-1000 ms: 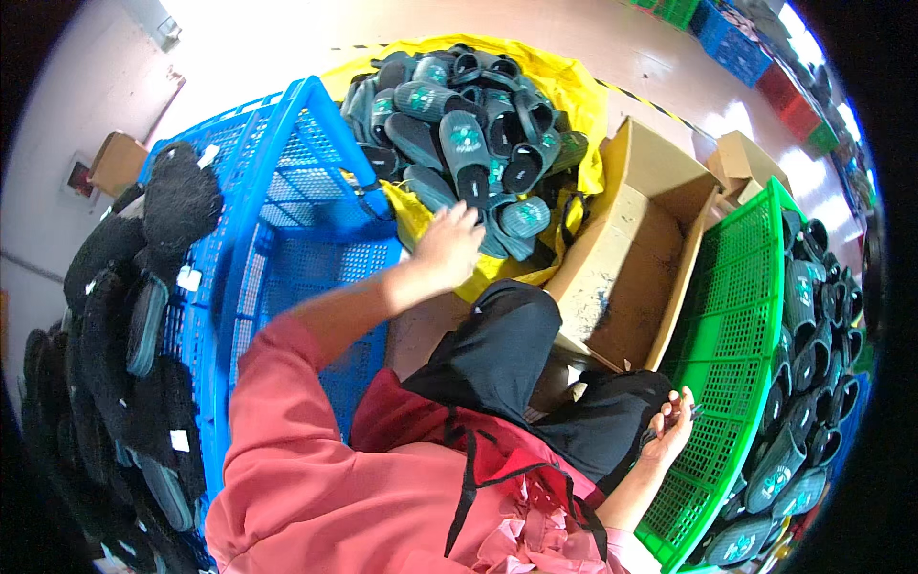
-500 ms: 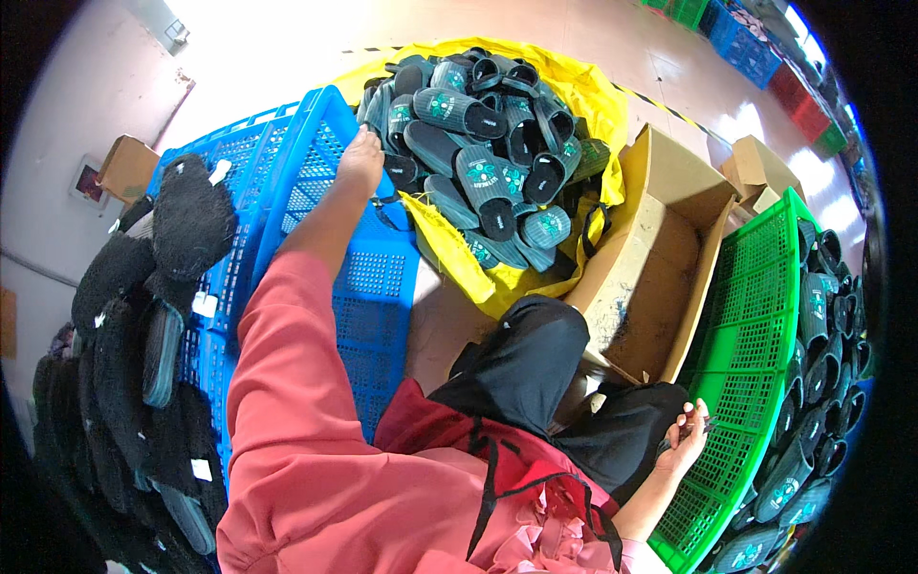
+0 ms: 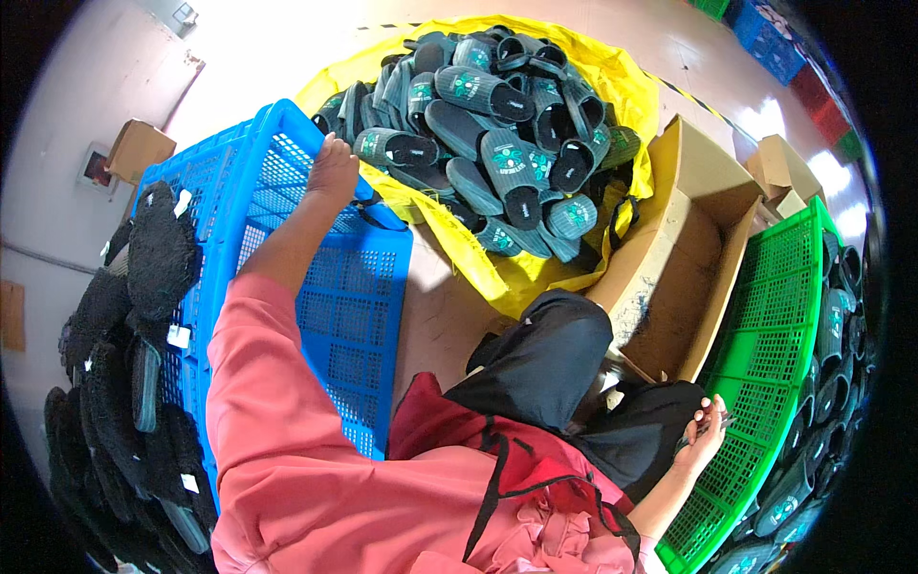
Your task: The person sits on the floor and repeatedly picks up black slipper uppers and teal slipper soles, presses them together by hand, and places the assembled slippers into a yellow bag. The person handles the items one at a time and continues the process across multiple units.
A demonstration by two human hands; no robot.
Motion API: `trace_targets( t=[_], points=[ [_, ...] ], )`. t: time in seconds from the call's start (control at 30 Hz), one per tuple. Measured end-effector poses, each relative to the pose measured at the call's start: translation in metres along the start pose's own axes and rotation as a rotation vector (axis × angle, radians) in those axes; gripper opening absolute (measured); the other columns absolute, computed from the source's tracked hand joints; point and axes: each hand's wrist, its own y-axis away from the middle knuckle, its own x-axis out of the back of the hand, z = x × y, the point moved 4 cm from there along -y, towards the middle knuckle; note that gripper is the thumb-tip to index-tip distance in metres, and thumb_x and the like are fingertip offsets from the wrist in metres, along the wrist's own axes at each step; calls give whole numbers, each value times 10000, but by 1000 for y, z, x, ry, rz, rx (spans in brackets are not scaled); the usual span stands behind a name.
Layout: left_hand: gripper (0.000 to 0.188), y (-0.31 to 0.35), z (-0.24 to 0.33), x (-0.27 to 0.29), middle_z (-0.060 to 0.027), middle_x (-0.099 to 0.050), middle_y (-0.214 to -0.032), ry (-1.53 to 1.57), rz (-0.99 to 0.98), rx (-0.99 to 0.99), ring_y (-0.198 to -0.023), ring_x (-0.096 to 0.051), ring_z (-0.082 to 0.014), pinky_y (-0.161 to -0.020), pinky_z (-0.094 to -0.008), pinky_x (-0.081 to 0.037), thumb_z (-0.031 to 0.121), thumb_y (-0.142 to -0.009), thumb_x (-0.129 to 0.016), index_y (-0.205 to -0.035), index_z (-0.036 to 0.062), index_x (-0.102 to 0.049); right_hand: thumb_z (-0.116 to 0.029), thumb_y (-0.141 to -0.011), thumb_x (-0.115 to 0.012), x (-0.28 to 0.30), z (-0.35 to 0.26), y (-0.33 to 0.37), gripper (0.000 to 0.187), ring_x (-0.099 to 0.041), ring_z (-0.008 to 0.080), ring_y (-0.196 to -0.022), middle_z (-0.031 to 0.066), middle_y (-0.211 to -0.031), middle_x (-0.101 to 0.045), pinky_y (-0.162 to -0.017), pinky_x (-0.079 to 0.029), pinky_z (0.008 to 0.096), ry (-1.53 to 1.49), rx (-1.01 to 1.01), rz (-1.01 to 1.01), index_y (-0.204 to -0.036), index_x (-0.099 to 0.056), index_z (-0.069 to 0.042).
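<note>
My left hand [image 3: 333, 174] is closed over the rim of a blue plastic crate [image 3: 356, 320], at the corner beside the pile of slippers. The crate looks tipped, its perforated inner wall facing me. Beyond it, grey slippers with green prints [image 3: 469, 91] lie heaped in a spread yellow sack [image 3: 483, 277]. My right hand [image 3: 704, 438] rests by my knee, next to a green crate [image 3: 755, 383]. Its fingers are closed on a small dark metal tool [image 3: 729, 419], mostly hidden by the hand.
Black fuzzy slippers [image 3: 115, 354] are stacked against the blue crate's left side. An open cardboard box [image 3: 684, 258] stands between the sack and the green crate. More grey slippers [image 3: 822, 383] lie right of the green crate. Coloured crates [image 3: 770, 43] line the far right.
The blue crate and my left hand on its rim have moved left, away from the sack. The view has shifted slightly. My right hand stays by the knee.
</note>
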Motion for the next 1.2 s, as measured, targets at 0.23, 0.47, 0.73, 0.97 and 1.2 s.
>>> trace_targets(
  t=[0.23, 0.47, 0.73, 0.97, 1.2],
  points=[
    [154, 22, 2, -5, -86, -614, -953, 62, -44, 25, -1090, -525, -240, -1144, -401, -225, 156, -792, -551, -851, 102, -683, -224, -975, -587, -19, 6, -3, 221, -477, 37, -586, 43, -896, -638, -342, -237, 160, 17, 7, -14, -1115, -617, -55],
    [186, 50, 5, -4, -114, -638, -1017, 95, 18, 51, -1120, -536, -263, -1145, -408, -236, 156, -790, -534, -878, 73, -675, -213, -971, -590, -23, 4, -2, 221, -488, 35, -608, 44, -906, -639, -351, -241, 156, 35, 2, -21, -1112, -621, -46],
    [198, 90, 6, 5, -133, -627, -997, 172, 3, 61, -1086, -542, -282, -1126, -432, -269, 153, -780, -541, -898, 36, -649, -217, -976, -580, -14, 5, 1, 217, -487, 32, -615, 40, -926, -636, -359, -244, 156, 35, 3, -23, -1116, -621, -56],
    [145, 126, 6, 19, -128, -597, -941, 192, -29, 73, -1026, -548, -282, -1095, -434, -302, 141, -772, -549, -852, 53, -633, -184, -963, -600, -20, 1, 1, 216, -489, 40, -638, 47, -948, -630, -357, -268, 153, 42, -6, -35, -1125, -605, -42],
    [127, 164, 9, 32, -98, -583, -928, 200, -51, 78, -1024, -540, -249, -1112, -413, -284, 149, -790, -531, -854, 75, -612, -205, -961, -612, -30, 2, 5, 196, -493, 41, -615, 47, -911, -640, -353, -251, 157, 34, 7, -38, -1085, -623, -53]
  ],
)
